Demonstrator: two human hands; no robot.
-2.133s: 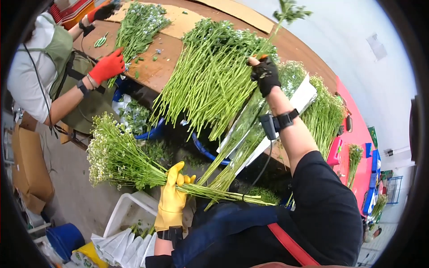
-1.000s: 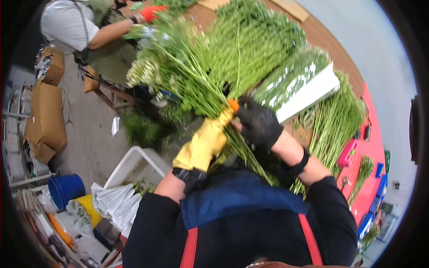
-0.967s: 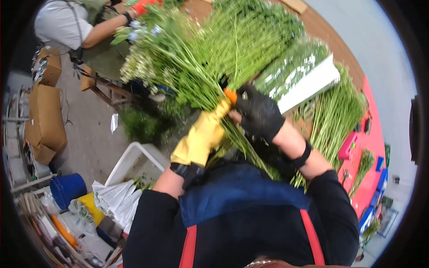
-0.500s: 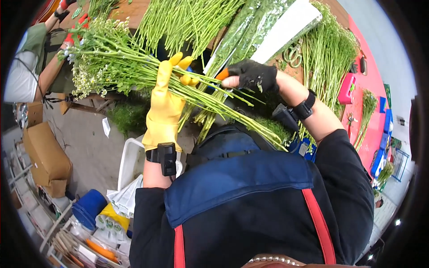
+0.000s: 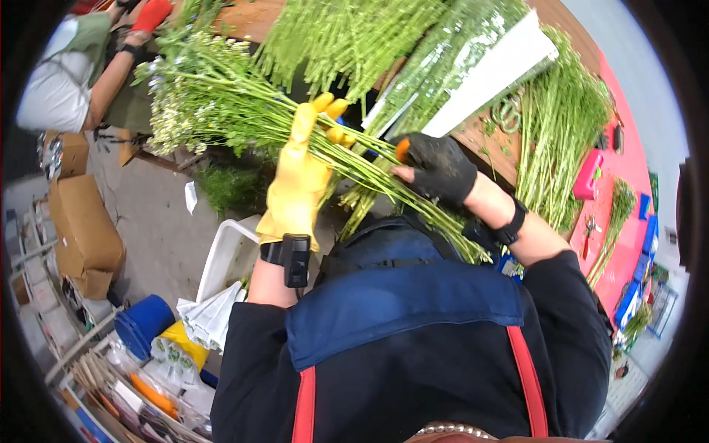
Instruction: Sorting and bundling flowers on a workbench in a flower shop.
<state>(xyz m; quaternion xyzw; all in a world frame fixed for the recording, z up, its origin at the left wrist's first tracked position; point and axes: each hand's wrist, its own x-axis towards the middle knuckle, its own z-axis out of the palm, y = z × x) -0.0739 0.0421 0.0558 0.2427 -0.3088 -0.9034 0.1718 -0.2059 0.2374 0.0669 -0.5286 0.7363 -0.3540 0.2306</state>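
Note:
My left hand (image 5: 299, 173), in a yellow rubber glove, is closed around a bunch of small white flowers (image 5: 203, 100) on long green stems. The blossoms point up and left, and the stems slant down to the right across my front. Farther down the bunch, my right hand (image 5: 441, 168) grips the stems; it wears a black glove with the thumb bare and orange on one finger. Its palm side is hidden. More cut stems (image 5: 347, 44) hang over the table edge just beyond my hands.
A clear-wrapped bunch (image 5: 443, 66) with a white sheet (image 5: 491, 77) lies on the table, near green-handled scissors (image 5: 507, 116) and another bunch (image 5: 565, 111). At left are a co-worker's red-gloved hand (image 5: 153, 15), a cardboard box (image 5: 85, 229), a blue bucket (image 5: 145, 325) and a white tub (image 5: 221, 247).
My right hand has come down and right onto the stems, and the loose stem ends are gathered closer into the bunch. The co-worker's red-gloved hand has moved away from the blossoms.

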